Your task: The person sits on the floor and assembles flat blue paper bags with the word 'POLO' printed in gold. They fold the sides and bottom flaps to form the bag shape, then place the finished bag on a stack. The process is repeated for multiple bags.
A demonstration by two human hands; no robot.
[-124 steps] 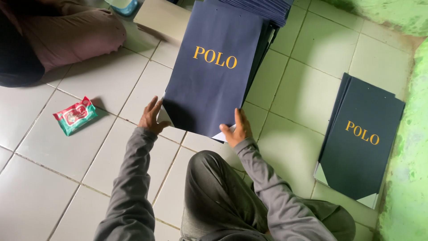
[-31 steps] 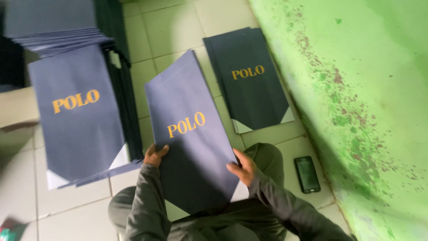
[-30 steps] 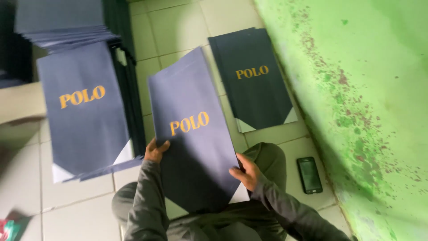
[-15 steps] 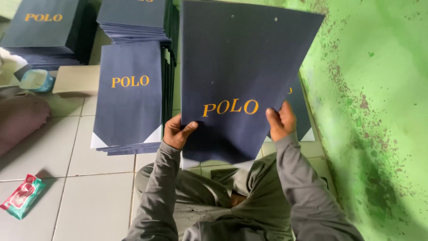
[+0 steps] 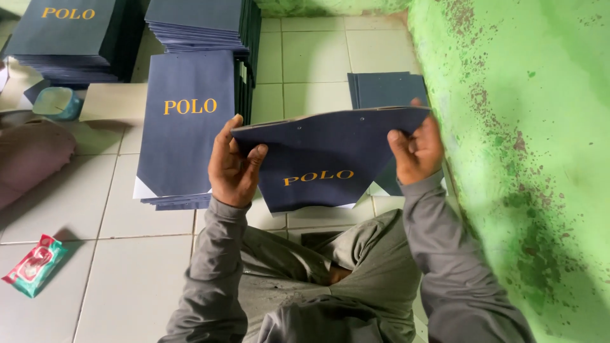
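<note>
Left fingers [image 5: 225, 136]: curled over the left top corner of the navy paper bag [image 5: 324, 152], thumb on the near face.
Left hand [image 5: 234, 166]: closed on the bag; grey sleeve below it.
Right fingers [image 5: 399, 141]: pinched on the bag's right top corner.
Right hand [image 5: 416, 151]: closed on the bag, close to the green wall [image 5: 527, 127].
Bag position: held off the tiled floor [image 5: 127, 254] above the person's knees, top edge bowed toward the camera, gold lettering low on its face.
Hidden: the bag's far face and opening could not be made out; its lower corners showed white.
Cut off: dark stacks [image 5: 197, 22] at the floor's far edge ran out of view.
Partly covered: a second bag pile [image 5: 387, 89] lay behind the held bag, beside the wall.
Left of the hands: a flat bag pile [image 5: 184, 127] on the floor.
Near left edge: a red and green packet [image 5: 33, 265].
</note>
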